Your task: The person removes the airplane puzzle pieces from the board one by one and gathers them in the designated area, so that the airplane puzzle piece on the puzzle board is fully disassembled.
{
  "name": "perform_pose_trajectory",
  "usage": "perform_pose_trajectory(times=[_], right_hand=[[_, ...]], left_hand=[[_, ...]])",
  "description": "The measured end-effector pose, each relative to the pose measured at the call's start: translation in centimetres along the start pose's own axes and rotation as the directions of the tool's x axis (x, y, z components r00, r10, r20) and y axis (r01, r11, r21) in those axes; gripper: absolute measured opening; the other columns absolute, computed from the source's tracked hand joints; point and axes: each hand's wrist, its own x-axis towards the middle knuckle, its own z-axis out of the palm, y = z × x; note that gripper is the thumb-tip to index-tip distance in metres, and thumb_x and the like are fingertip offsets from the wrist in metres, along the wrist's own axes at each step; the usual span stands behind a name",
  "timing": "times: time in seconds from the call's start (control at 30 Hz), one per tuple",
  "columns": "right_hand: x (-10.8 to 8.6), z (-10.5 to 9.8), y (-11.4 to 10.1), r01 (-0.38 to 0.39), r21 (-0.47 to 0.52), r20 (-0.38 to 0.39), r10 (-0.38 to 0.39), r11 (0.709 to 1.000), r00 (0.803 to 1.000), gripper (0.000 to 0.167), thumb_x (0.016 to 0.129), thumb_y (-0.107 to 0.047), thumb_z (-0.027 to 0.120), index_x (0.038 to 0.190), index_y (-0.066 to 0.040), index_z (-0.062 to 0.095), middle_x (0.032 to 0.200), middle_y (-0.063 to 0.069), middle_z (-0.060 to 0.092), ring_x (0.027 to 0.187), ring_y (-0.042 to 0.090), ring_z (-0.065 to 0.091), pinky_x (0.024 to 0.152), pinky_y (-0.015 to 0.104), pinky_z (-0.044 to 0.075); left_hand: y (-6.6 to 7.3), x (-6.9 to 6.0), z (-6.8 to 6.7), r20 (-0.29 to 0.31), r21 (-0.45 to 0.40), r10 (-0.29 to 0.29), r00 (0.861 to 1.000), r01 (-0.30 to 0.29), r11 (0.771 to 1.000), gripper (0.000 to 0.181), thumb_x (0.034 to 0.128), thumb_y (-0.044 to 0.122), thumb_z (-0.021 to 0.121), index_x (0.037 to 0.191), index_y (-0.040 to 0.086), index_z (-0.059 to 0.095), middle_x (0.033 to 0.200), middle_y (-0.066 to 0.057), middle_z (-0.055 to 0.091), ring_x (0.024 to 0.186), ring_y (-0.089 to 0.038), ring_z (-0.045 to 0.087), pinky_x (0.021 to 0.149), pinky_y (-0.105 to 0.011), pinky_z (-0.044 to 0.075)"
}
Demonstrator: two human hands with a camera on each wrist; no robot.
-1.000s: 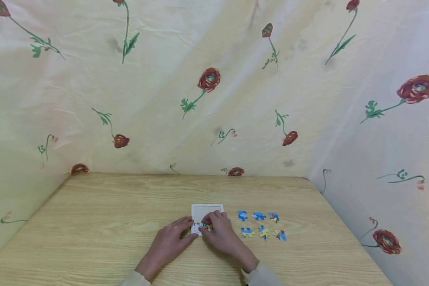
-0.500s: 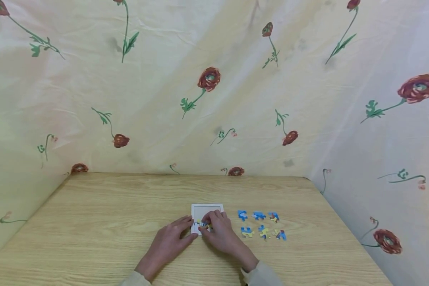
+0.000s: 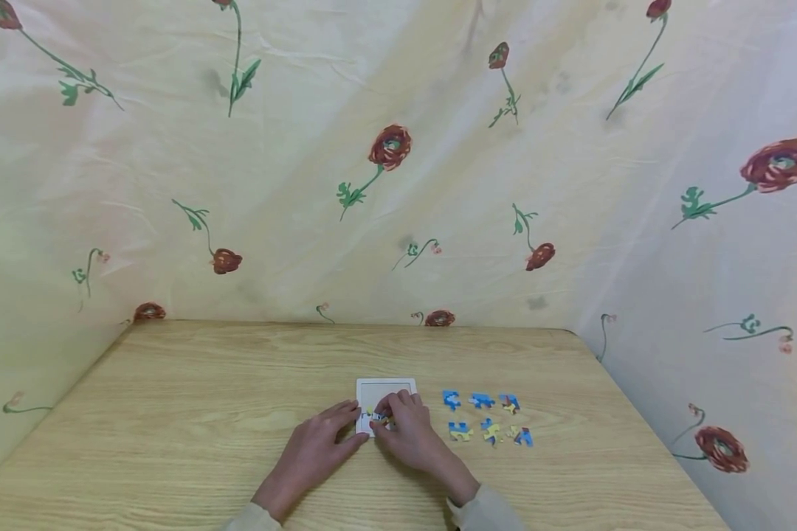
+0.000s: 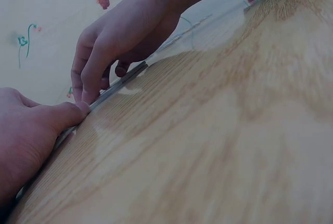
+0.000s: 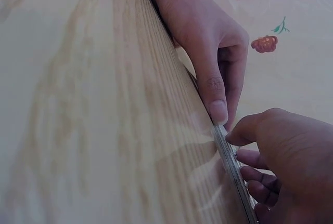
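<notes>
Six puzzle pieces [image 3: 490,431] lie unplaced, lower right of the head view, while white tray [image 3: 386,389], lower centre, looks part-filled: left hand [image 3: 319,442] touching it, fingers fairly straight; right hand [image 3: 408,435] over it, fingers bent, grip unclear.

The table [image 3: 239,383] looks like smooth, faintly glossy wood. The puzzle board [image 3: 387,391] looks matt; the curtain [image 3: 292,169], creased cloth.
</notes>
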Motion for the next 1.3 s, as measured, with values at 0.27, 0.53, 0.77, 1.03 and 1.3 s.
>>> perform_pose_trajectory(times=[0.27,0.53,0.77,1.03,1.3], right_hand=[[0.2,0.2,0.1,0.024,0.023,-0.034,-0.024,0.999,0.999,0.019,0.092,-0.012,0.076,0.103,-0.010,0.060,0.095,-0.001,0.055,0.093,0.020,0.044,0.079,0.038,0.033],[0.3,0.1,0.1,0.057,0.076,-0.053,-0.053,0.996,0.997,0.015,0.095,-0.006,0.073,0.103,-0.011,0.061,0.092,-0.005,0.060,0.091,0.015,0.051,0.082,0.036,0.040],[0.5,0.0,0.2,0.069,0.172,-0.034,-0.064,0.983,0.997,0.009,0.100,-0.002,0.065,0.105,-0.008,0.062,0.092,-0.006,0.060,0.086,0.010,0.055,0.075,0.026,0.049],[0.0,-0.4,0.2,0.081,0.235,-0.070,-0.067,0.969,0.995,0.009,0.101,0.000,0.064,0.104,-0.008,0.062,0.090,-0.006,0.064,0.085,0.009,0.060,0.073,0.024,0.050],[-1.4,-1.8,0.9,0.025,0.259,-0.092,-0.001,0.966,0.996,0.005,0.101,-0.003,0.064,0.103,-0.007,0.063,0.089,-0.005,0.064,0.085,0.011,0.059,0.072,0.024,0.048]], left_hand=[[0.1,-0.1,-0.1,-0.005,-0.001,0.001,1.000,-0.001,1.000,0.046,0.0983,0.040,0.071,0.126,0.003,0.073,0.135,-0.013,0.067,0.124,-0.031,0.064,0.096,-0.051,0.055],[0.1,-0.1,0.0,-0.014,0.001,0.002,1.000,-0.001,1.000,0.046,0.0982,0.040,0.071,0.126,0.005,0.074,0.135,-0.013,0.067,0.124,-0.032,0.064,0.096,-0.052,0.055],[0.1,-0.1,-0.1,-0.009,0.002,-0.002,1.000,0.002,1.000,0.045,0.0978,0.040,0.072,0.126,0.004,0.074,0.136,-0.013,0.067,0.124,-0.033,0.064,0.096,-0.052,0.055],[0.0,-0.1,-0.1,-0.004,-0.025,-0.003,1.000,0.003,1.000,0.045,0.0979,0.038,0.072,0.126,0.003,0.073,0.136,-0.015,0.066,0.124,-0.035,0.064,0.096,-0.053,0.055],[-0.1,-0.2,0.1,-0.021,-0.021,-0.004,1.000,0.003,1.000,0.044,0.0965,0.037,0.074,0.126,0.004,0.074,0.135,-0.014,0.067,0.123,-0.034,0.064,0.096,-0.053,0.055]])
